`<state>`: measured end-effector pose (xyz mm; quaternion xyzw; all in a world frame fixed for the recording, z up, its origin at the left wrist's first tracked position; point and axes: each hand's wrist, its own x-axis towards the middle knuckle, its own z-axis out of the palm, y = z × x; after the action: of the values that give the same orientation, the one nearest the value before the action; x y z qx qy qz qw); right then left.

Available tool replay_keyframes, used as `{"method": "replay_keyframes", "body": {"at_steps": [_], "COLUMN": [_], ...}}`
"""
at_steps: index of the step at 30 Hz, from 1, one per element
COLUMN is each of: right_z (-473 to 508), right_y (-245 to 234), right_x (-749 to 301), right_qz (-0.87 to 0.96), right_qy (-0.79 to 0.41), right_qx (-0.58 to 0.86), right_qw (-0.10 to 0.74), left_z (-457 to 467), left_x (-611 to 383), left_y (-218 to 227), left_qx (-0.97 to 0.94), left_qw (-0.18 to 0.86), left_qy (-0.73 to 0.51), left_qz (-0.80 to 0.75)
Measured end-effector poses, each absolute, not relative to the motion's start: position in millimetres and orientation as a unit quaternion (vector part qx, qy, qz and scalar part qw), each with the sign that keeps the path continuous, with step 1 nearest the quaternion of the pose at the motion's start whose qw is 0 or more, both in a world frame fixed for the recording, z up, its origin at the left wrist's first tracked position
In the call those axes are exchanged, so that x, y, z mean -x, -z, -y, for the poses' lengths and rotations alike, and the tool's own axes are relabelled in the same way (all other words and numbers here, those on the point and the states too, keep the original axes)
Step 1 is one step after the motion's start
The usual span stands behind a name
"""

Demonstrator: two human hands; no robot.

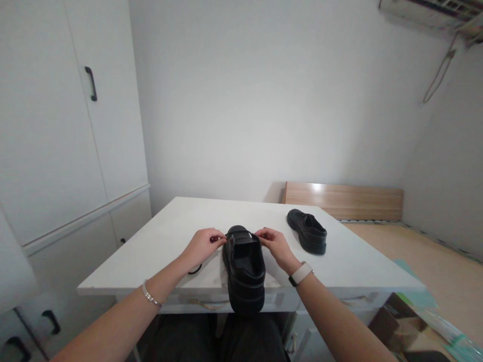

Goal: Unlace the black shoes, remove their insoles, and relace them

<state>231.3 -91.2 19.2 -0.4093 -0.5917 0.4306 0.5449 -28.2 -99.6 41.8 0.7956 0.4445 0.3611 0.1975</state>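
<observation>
A black shoe [247, 281] is at the table's front edge, its heel toward me and its toe toward the wall. At its left side, my left hand [207, 246] pinches a black shoelace [195, 270], whose loose end curls down below the fingers. On the opposite side, the fingers of my right hand [277, 246] are closed on the lace near the shoe's opening; the exact grip is partly hidden. A second black shoe [307, 231] rests farther back on the right, apart from both hands.
The shoes are on a white table [158, 256] with drawers beneath. White cabinets [109, 125] stand on the left. To the right are a bed with a wooden headboard [343, 201] and a brown cardboard box [400, 322] beside the table.
</observation>
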Motion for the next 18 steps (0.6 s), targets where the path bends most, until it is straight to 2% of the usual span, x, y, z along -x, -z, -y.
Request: {"method": "replay_keyframes", "body": {"at_steps": [8, 18], "right_z": [88.0, 92.5], "right_y": [-22.9, -22.4], "right_x": [-225.7, -230.1], "right_qz": [0.63, 0.684], "right_qy": [-0.353, -0.216], "right_qx": [0.434, 0.501], "right_qw": [0.539, 0.484], "left_z": [102.7, 99.0], "left_x": [26.5, 12.3], "left_y": [-43.6, -39.2], "left_qx": [-0.807, -0.811], "left_qw": [0.136, 0.094], "left_qy": [-0.343, -0.348], "left_qz": [-0.462, -0.462]}}
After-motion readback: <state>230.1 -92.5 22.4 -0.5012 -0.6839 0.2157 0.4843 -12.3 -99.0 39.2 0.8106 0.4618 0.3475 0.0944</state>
